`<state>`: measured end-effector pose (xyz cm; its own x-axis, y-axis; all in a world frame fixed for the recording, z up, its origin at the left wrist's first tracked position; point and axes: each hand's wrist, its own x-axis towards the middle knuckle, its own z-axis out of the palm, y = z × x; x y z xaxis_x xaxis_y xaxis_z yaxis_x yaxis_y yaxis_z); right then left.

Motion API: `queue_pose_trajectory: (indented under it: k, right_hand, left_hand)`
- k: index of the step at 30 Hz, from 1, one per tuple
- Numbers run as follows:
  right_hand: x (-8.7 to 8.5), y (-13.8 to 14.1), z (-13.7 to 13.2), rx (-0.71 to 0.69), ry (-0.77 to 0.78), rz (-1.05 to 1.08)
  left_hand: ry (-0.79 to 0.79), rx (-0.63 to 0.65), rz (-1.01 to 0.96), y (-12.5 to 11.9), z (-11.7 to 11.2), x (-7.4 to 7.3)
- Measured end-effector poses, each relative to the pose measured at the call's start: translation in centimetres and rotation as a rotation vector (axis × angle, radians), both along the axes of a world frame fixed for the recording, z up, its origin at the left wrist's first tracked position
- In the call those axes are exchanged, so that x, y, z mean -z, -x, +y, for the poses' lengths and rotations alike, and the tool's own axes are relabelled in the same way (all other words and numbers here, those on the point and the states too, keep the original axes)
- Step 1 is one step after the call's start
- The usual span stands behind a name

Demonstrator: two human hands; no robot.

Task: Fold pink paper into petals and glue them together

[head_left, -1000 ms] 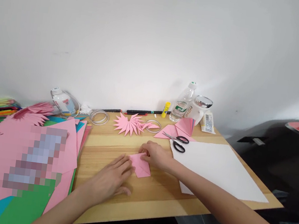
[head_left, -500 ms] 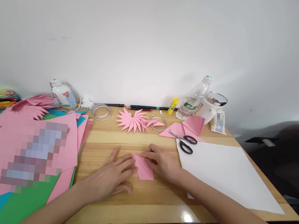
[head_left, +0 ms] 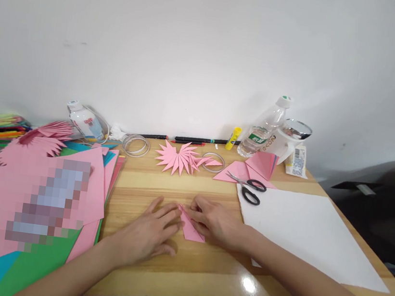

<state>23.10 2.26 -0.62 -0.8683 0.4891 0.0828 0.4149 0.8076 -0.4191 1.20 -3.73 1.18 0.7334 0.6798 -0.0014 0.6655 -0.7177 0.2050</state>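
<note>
A small folded piece of pink paper (head_left: 192, 230) lies on the wooden table between my hands, a diagonal crease running down it. My left hand (head_left: 148, 231) rests to its left with fingers spread, the fingertips touching the paper's upper left edge. From the right, my right hand (head_left: 215, 220) has its fingers bent and pressed together on the paper's upper right side, covering part of it. Beyond them sits a fan-like ring of folded pink pieces (head_left: 178, 157).
Scissors (head_left: 251, 196) lie across pink sheets and a large white sheet (head_left: 309, 235) on the right. Coloured paper (head_left: 93, 188) is stacked at left. Along the wall stand a glue stick (head_left: 234, 138), a water bottle (head_left: 259, 134) and tape rolls (head_left: 135, 145).
My right hand's fingers have moved lower over the paper, and its right side is now folded in, so less pink shows. My left hand stays nearly in place. The view has shifted slightly.
</note>
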Motion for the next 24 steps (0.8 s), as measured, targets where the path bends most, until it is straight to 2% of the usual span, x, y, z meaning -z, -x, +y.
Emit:
queue_pose_trajectory:
  k: [9, 18, 24]
  right_hand:
    - [-0.4, 0.0, 0.0, 0.041, 0.097, -0.005]
    - [-1.8, 0.3, 0.8, -0.043, 0.154, -0.136]
    - [-1.8, 0.3, 0.7, -0.041, 0.135, -0.144]
  left_hand:
    - [-0.126, 0.051, 0.057, -0.1, -0.4, 0.6]
    - [0.005, 0.019, 0.037, -0.3, -0.1, -0.6]
    - [0.016, -0.015, 0.015, -0.3, -0.6, -0.4]
